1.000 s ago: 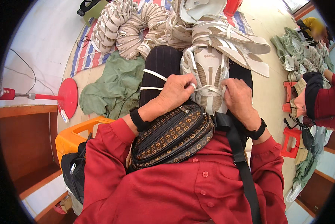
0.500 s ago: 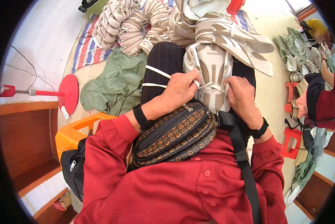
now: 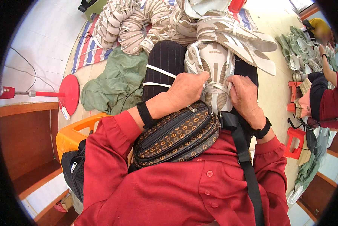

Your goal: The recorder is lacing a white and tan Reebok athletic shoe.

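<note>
The shoe, white with tan panels, lay toe-away on the person's lap, resting on dark striped trousers. Both hands met at its near end, where the white lace crossed the tongue. The left hand was curled narrow, knuckles up, with thumb and fingers pinched on the lace at the shoe's left side. The right hand was likewise closed down, its fingertips gripping the lace from the right side, palm turned inward against the shoe. The fingertips themselves were partly hidden behind the lace, so how tightly they pinched could not quite be told. Two loose white laces lay across the left thigh, just beside the left hand.

Each wrist wore a black band. A dark patterned waist bag sat against the red shirt directly below the hands, its black strap running down over the right side of the chest.

Beyond the knees, a pile of similar shoes lay heaped on a striped mat, with a green cloth beside it on the floor. An orange stool stood at the person's left, and a red stool at the right, near another person in red.
</note>
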Demonstrator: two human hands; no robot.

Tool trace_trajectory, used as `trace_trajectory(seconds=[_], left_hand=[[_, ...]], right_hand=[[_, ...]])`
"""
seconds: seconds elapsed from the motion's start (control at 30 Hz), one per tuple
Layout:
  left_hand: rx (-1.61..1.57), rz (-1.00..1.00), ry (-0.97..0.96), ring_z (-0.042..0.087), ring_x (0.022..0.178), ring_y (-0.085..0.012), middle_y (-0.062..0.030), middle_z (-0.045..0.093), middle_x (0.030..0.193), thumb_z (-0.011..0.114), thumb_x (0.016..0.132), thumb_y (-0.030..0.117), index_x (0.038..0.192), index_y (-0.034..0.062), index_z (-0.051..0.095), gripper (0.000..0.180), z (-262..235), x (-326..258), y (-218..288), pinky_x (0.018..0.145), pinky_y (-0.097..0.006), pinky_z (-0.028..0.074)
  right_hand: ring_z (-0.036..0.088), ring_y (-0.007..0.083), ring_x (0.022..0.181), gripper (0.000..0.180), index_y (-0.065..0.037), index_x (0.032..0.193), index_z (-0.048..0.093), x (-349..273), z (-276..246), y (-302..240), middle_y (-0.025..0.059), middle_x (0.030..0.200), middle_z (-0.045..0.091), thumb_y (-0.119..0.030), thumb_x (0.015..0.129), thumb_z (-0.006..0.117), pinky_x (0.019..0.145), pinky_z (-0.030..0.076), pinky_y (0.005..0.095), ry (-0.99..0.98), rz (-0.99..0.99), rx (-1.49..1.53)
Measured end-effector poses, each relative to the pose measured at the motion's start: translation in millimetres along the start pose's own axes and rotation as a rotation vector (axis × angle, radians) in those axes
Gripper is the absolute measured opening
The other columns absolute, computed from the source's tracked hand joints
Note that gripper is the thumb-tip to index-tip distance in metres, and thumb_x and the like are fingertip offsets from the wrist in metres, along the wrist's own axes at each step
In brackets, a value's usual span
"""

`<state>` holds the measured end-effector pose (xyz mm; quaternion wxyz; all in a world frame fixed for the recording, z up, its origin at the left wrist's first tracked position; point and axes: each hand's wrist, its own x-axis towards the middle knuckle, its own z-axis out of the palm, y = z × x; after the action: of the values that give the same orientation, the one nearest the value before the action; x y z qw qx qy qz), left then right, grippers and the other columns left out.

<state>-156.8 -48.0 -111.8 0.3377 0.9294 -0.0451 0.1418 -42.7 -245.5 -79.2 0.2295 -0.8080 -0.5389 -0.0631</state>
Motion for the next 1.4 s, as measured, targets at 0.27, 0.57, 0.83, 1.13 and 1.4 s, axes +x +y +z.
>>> trace_trajectory(seconds=[0.27,0.57,0.83,1.13,1.4], left_hand=[[0.073,-0.072,-0.113,0.061,0.065,-0.0419,-0.0185,0.056,0.061,0.056,0.078,0.0,0.107,0.0042,0.043,0.033,-2,10,2,0.058,-0.052,0.048],[0.248,0.221,-0.032,0.062,0.09,-0.0326,-0.0141,0.064,0.091,0.056,0.074,-0.003,0.11,0.0065,0.058,0.038,-51,12,4,0.079,-0.042,0.049],[0.373,0.477,-0.187,0.055,0.097,-0.0253,-0.0072,0.058,0.087,0.072,0.069,0.02,0.086,0.0073,0.061,0.024,-41,45,-2,0.094,-0.041,0.039],[0.426,0.463,-0.518,0.057,0.094,-0.0268,-0.0067,0.061,0.087,0.078,0.067,0.023,0.089,0.0082,0.065,0.029,-46,62,-6,0.085,-0.039,0.043],[0.404,0.505,-0.518,0.06,0.092,-0.0261,-0.0077,0.062,0.089,0.073,0.071,0.018,0.087,0.0073,0.064,0.022,-39,56,-16,0.085,-0.038,0.044]], right_hand=[[0.059,0.0343,0.075,0.021,-0.005,0.094,0.055,1,-6,2,0.0141,0.079,0.06,0.002,0.074,0.058,0.069,0.047,0.0427,-0.034,-0.013,0.024],[0.061,0.0332,0.081,0.02,-0.004,0.1,0.058,19,-50,11,0.0127,0.086,0.061,0.002,0.081,0.058,0.072,0.05,0.0409,-0.031,-0.002,0.098],[0.057,0.0259,0.095,0.015,-0.007,0.088,0.059,66,-41,-4,0.0079,0.084,0.058,-0.009,0.074,0.064,0.083,0.043,0.0391,-0.239,-0.415,-0.169],[0.058,0.0219,0.088,0.006,-0.011,0.074,0.065,84,-47,6,0.0029,0.079,0.06,-0.012,0.069,0.066,0.081,0.042,0.0365,-0.587,-0.555,-0.262],[0.059,0.0206,0.088,0.004,-0.011,0.073,0.066,96,-43,5,0.0024,0.079,0.062,-0.01,0.072,0.062,0.081,0.043,0.0358,-0.686,-0.612,-0.287]])
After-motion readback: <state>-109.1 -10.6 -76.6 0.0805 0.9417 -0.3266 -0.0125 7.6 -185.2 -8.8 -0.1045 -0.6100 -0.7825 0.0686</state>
